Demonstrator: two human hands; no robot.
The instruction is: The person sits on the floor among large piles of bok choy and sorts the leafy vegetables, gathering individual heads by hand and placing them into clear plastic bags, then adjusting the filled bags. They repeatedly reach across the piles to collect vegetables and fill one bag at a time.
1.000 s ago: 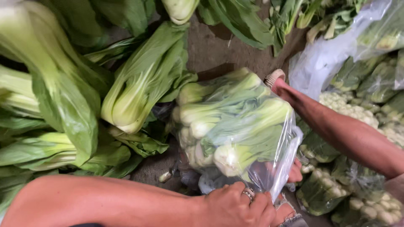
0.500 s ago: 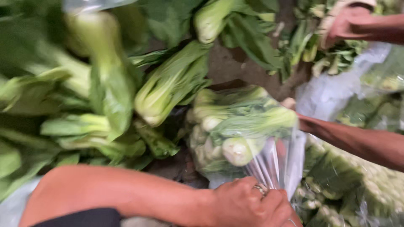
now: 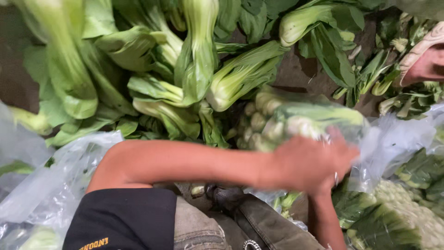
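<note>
Bok choy in a clear plastic bag [image 3: 296, 121] sat at centre right of the head view, just beyond the person's crossed forearms. Pale white stem bases were bunched at the bag's left end, with green leaves running off to the right under the film. Motion blur softened the whole bundle, and the plastic showed glossy and wrinkled.

Left hand [image 3: 312, 162] reached across the body from the left and lay over the near side of the bag, fingers curled onto the plastic, grasping it. A ring showed on one finger. Right hand could not be made out; only the right forearm [image 3: 326, 221] rose from below, and it passed behind the left hand, so whether that hand gripped anything could not be told.

Loose bok choy heads [image 3: 199, 69] lay in a heap to the left and behind the bag, stems pale, leaves broad and dark green. More clear plastic [image 3: 55, 185] lay crumpled at lower left. Bagged greens [image 3: 407, 208] were stacked at lower right, touching the loose film beside the held bag. Another person's hand [image 3: 423, 60] was near the upper right edge, well apart from the bag.
</note>
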